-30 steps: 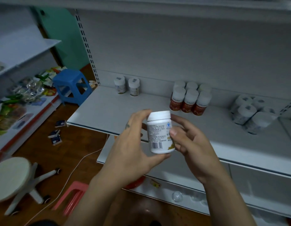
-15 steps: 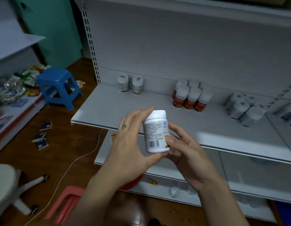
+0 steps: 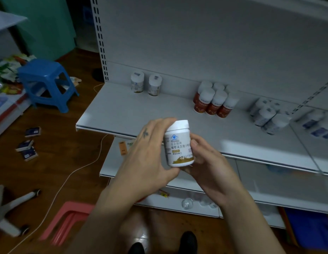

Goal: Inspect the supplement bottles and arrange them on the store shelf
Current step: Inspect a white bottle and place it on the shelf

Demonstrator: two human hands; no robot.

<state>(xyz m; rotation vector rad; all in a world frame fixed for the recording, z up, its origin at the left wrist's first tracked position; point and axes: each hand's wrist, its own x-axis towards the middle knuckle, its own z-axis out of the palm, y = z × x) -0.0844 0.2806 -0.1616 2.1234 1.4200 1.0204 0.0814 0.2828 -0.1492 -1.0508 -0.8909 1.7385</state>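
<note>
A small cylindrical bottle (image 3: pixel 178 143) of glossy white plastic, with a smooth white screw cap and a label bearing a blue emblem, dark print and a gold band at the foot, is held upright in the air just in front of the shelf (image 3: pixel 122 110) edge, label toward the camera. The left hand (image 3: pixel 150 153) curls round its left side, fingers behind the cap and thumb under the base. The right hand (image 3: pixel 209 162) wraps the right side, thumb pressed on the label. Both hands grip it; neither is spread. The shelf is flat, matt grey-white metal with a slotted upright at its left. At its back stands a back pair (image 3: pixel 137 84) of two white-capped bottles, side by side. To the right is a tight cluster of red bottles (image 3: pixel 211 105), three in front and at least two caps behind. Further right are blurred white bottles (image 3: pixel 264 116), their number unclear. On the brown wooden floor (image 3: pixel 54 143) lie three small dark boxes (image 3: pixel 32 132), one thin white cable (image 3: pixel 64 182), one blue plastic stool (image 3: pixel 43 70) and one pink stool (image 3: pixel 71 213).
</note>
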